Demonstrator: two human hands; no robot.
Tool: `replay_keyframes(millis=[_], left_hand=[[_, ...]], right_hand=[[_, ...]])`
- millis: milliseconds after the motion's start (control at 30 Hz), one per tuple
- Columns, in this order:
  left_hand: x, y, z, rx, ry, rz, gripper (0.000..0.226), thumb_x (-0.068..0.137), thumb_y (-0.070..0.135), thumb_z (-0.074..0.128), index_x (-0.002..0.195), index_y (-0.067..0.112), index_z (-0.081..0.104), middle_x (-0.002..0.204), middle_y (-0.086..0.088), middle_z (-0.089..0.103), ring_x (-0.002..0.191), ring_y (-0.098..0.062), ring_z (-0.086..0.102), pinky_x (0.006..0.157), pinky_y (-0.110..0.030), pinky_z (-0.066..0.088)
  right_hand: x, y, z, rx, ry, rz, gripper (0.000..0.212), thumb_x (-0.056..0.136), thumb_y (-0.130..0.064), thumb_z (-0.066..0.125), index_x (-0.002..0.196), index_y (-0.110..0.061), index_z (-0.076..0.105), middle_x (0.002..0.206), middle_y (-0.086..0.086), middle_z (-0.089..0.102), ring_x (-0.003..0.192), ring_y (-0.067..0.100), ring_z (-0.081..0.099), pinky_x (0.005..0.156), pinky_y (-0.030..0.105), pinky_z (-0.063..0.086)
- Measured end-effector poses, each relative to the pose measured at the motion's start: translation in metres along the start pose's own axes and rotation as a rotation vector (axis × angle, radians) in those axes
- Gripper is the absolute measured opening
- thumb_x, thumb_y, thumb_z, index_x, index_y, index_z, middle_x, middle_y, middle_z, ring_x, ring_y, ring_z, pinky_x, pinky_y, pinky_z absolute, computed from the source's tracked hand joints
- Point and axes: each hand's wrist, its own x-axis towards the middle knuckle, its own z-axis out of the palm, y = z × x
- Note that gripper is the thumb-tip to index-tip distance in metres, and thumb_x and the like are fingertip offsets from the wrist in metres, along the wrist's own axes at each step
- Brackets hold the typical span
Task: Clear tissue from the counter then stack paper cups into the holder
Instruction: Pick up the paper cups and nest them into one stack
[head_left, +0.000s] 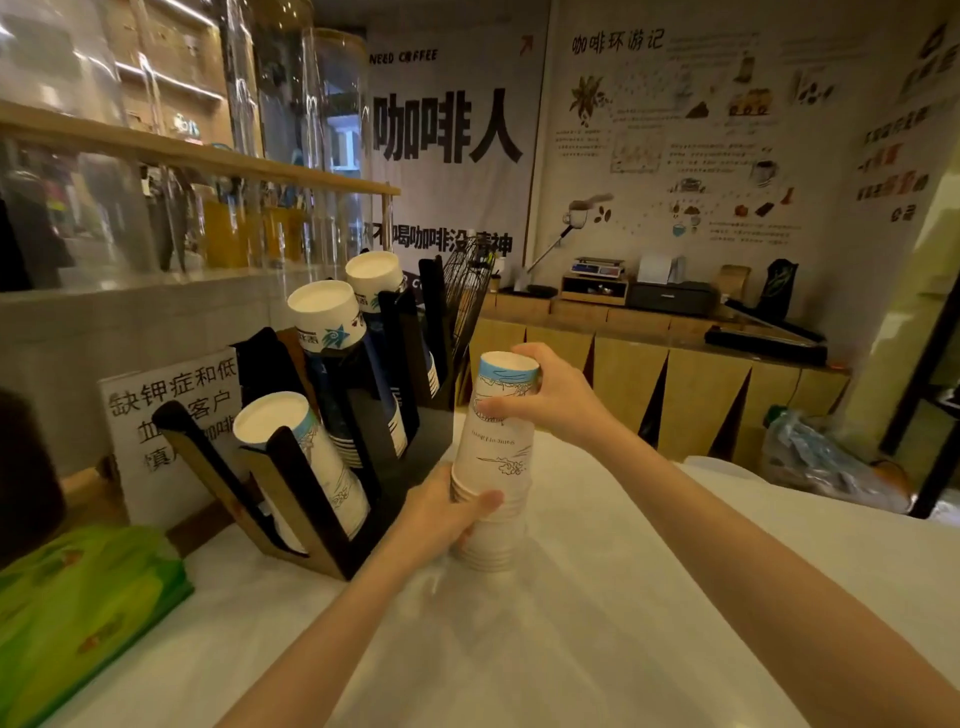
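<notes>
Both forearms are reaching over the white counter (597, 649), left hand (441, 514) fingers clamping the nested cup stack (493, 467) low, right hand (550, 395) fingers pinching its top cup; stacking step, next needing tilting toward the holder (332, 519) slots.

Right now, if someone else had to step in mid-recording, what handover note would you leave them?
Left hand: gripping the lower part of an upside-down stack of paper cups standing on the white counter.
Right hand: clasping the top cup of that stack.
Cup holder, to the left: three slots already hold cups.
Done: no loose tissue visible on the counter; a green pack sits at far left.
Left: move the held stack into the holder.
</notes>
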Motion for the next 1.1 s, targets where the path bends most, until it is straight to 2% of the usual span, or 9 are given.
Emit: replay_keyframes(millis=[100, 200, 300, 367, 533, 633, 733, 967, 1100], left_hand=[[0.000, -0.011, 0.005, 0.051, -0.017, -0.023, 0.052, 0.078, 0.040, 0.062, 0.123, 0.020, 0.043, 0.087, 0.004, 0.061, 0.064, -0.009, 0.058, 0.055, -0.020, 0.050], [0.000, -0.020, 0.007, 0.065, -0.035, -0.058, 0.053, 0.077, 0.043, 0.062, 0.120, 0.019, 0.044, 0.090, 0.002, 0.064, 0.062, -0.012, 0.059, 0.062, -0.031, 0.054], [0.000, -0.026, 0.008, 0.086, -0.047, -0.052, 0.059, 0.075, 0.046, 0.063, 0.124, 0.019, 0.043, 0.112, -0.004, 0.065, 0.091, -0.021, 0.064, 0.078, -0.037, 0.054], [-0.001, -0.028, 0.008, 0.086, -0.048, -0.049, 0.062, 0.075, 0.048, 0.063, 0.127, 0.022, 0.042, 0.126, -0.002, 0.059, 0.111, -0.020, 0.057, 0.089, -0.035, 0.049], [-0.003, -0.032, 0.008, 0.150, 0.035, -0.050, 0.075, 0.071, 0.054, 0.064, 0.133, 0.024, 0.035, 0.133, -0.008, 0.047, 0.118, -0.024, 0.049, 0.094, -0.039, 0.045], [-0.003, -0.034, 0.010, 0.140, 0.043, -0.060, 0.093, 0.068, 0.059, 0.063, 0.141, 0.030, 0.013, 0.145, -0.009, 0.035, 0.128, -0.027, 0.040, 0.100, -0.044, 0.040], [-0.006, -0.036, 0.011, 0.071, 0.020, -0.011, 0.097, 0.065, 0.064, 0.061, 0.140, 0.040, 0.005, 0.147, -0.001, 0.036, 0.127, -0.023, 0.043, 0.103, -0.048, 0.042], [-0.010, -0.034, 0.015, -0.236, -0.066, 0.034, 0.094, 0.054, 0.062, 0.067, 0.135, 0.037, 0.028, 0.142, 0.005, 0.044, 0.128, -0.020, 0.044, 0.103, -0.049, 0.043], [-0.016, -0.024, 0.015, -0.266, -0.082, 0.049, 0.087, 0.059, 0.057, 0.068, 0.135, 0.037, 0.031, 0.138, 0.007, 0.048, 0.125, -0.021, 0.047, 0.101, -0.048, 0.045]], right_hand=[[-0.003, 0.006, 0.010, -0.022, -0.034, 0.012, 0.074, 0.066, -0.032, 0.080, 0.127, -0.019, 0.040, 0.107, -0.005, 0.054, 0.098, 0.014, 0.055, 0.075, 0.025, 0.050], [-0.007, 0.012, 0.018, -0.050, -0.054, 0.027, 0.076, 0.066, -0.034, 0.079, 0.128, -0.020, 0.038, 0.113, -0.002, 0.056, 0.101, 0.016, 0.056, 0.082, 0.035, 0.054], [-0.012, 0.017, 0.023, -0.064, -0.039, 0.024, 0.078, 0.066, -0.036, 0.079, 0.130, -0.021, 0.037, 0.122, 0.003, 0.059, 0.106, 0.019, 0.057, 0.086, 0.040, 0.054], [-0.014, 0.018, 0.023, -0.065, -0.026, 0.026, 0.081, 0.067, -0.036, 0.078, 0.133, -0.022, 0.034, 0.126, 0.004, 0.058, 0.112, 0.021, 0.056, 0.090, 0.042, 0.053], [-0.019, 0.024, 0.024, 0.120, -0.114, 0.163, 0.099, 0.068, -0.031, 0.078, 0.145, -0.021, 0.016, 0.139, 0.004, 0.048, 0.116, 0.018, 0.050, 0.090, 0.034, 0.046], [-0.031, 0.039, 0.032, 0.194, -0.192, 0.302, 0.089, 0.075, -0.032, 0.073, 0.144, -0.020, 0.018, 0.144, 0.005, 0.043, 0.116, 0.017, 0.047, 0.090, 0.033, 0.042], [-0.045, 0.053, 0.044, 0.228, -0.274, 0.401, 0.078, 0.083, -0.029, 0.065, 0.144, -0.018, 0.017, 0.148, 0.004, 0.038, 0.127, 0.022, 0.043, 0.089, 0.030, 0.037], [-0.063, 0.061, 0.057, 0.305, -0.216, 0.406, 0.074, 0.081, -0.033, 0.066, 0.141, -0.020, 0.025, 0.147, 0.002, 0.042, 0.130, 0.023, 0.043, 0.093, 0.032, 0.041], [-0.071, 0.056, 0.047, 0.336, -0.155, 0.422, 0.073, 0.081, -0.039, 0.064, 0.141, -0.023, 0.027, 0.146, 0.001, 0.043, 0.131, 0.026, 0.043, 0.099, 0.049, 0.042]])
